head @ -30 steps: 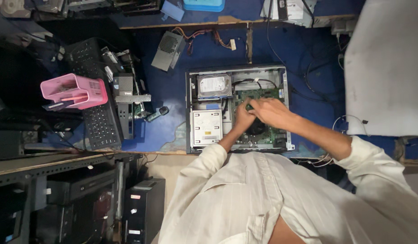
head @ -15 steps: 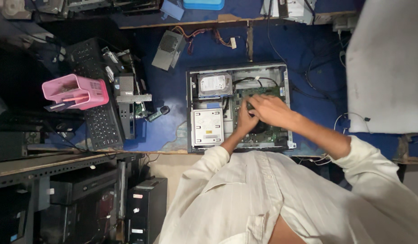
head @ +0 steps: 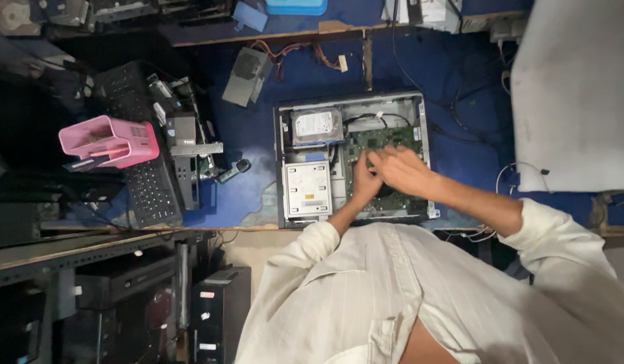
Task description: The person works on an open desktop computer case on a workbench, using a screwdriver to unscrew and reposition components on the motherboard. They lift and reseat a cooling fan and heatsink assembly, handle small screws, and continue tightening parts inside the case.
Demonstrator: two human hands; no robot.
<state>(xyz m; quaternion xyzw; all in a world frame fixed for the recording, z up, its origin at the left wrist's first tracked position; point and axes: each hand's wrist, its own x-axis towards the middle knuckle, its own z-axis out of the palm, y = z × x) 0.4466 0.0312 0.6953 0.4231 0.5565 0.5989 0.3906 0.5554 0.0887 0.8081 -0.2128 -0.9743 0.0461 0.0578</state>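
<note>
Hands are seen inside the opened computer case (head: 350, 160) at the bench's (head: 258, 145) centre, left hand (head: 363, 180) and right hand (head: 403, 172) over the green motherboard (head: 383, 138) at three o'clock of the drives, grip blurred, cannot be told; cover already off, internals still mounted.

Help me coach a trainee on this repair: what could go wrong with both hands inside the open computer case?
The bare left hand and right hand rest on the green circuit board; static or pressure might damage it. Loose cables beside the hard drive could snag a finger or sleeve.
</note>
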